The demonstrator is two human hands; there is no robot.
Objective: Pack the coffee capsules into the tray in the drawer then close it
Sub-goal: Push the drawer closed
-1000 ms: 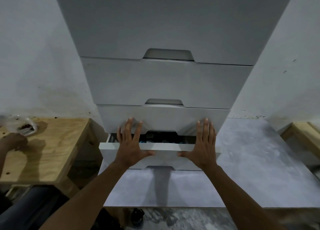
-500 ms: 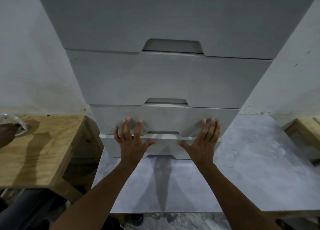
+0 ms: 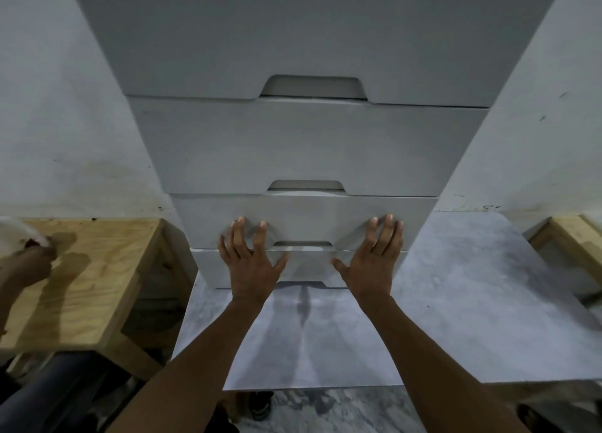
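A tall white chest of drawers stands in front of me. Its lowest drawer sits flush with the drawer fronts above it, with no gap showing. My left hand lies flat on the left half of that drawer front, fingers spread and reaching onto the drawer above. My right hand presses flat on the right half in the same way. Neither hand holds anything. The tray and the coffee capsules are hidden inside the drawer.
A grey mat covers the floor under the chest. A plywood table stands at the left; another person's hand rests there by a white object. A second wooden piece is at the right edge.
The bottom drawer slid in from partly open, with contents visible, to fully shut. Both my hands moved forward with it, flat on its front.
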